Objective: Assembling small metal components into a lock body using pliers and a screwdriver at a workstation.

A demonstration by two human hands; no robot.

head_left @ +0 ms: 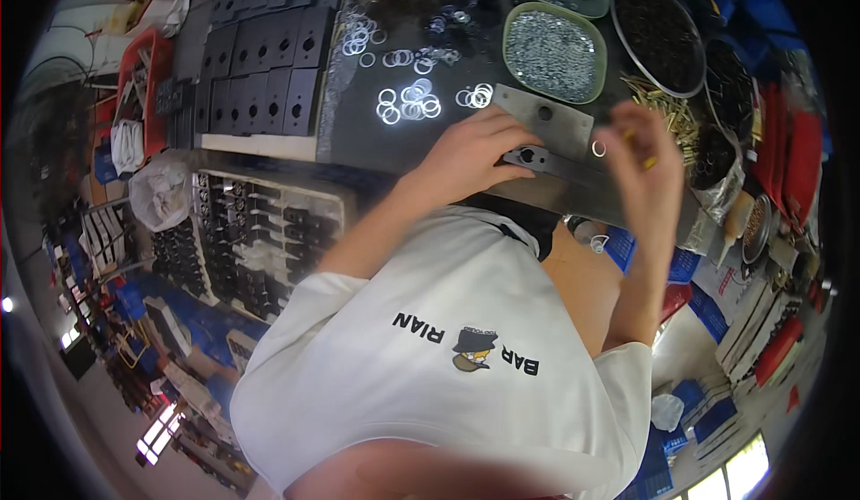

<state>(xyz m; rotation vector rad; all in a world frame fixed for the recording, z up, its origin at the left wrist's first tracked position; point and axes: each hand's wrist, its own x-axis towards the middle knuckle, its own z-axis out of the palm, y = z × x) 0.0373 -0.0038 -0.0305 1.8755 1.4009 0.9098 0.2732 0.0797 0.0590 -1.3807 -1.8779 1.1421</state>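
My left hand (pixel 475 152) is closed round a dark grey metal block (pixel 535 159) with a round hole, held at the near edge of the bench. Behind it lies a flat steel plate (pixel 544 116) with one larger hole. My right hand (pixel 647 167), blurred, is raised just right of the block. A short brass-coloured pin (pixel 650 162) shows between its curled fingers, partly hidden by them. A small bright ring (pixel 598 148) is beside the right fingertips. Several loose metal rings (pixel 417 101) lie in groups beyond my left hand.
Green trays (pixel 550 52) of small metal parts and a round pan (pixel 658 36) of dark pieces stand at the back. Brass pins (pixel 672 110) are heaped at right. Dark drilled blocks (pixel 260 101) stand in rows at left, above a rack of parts (pixel 269 240).
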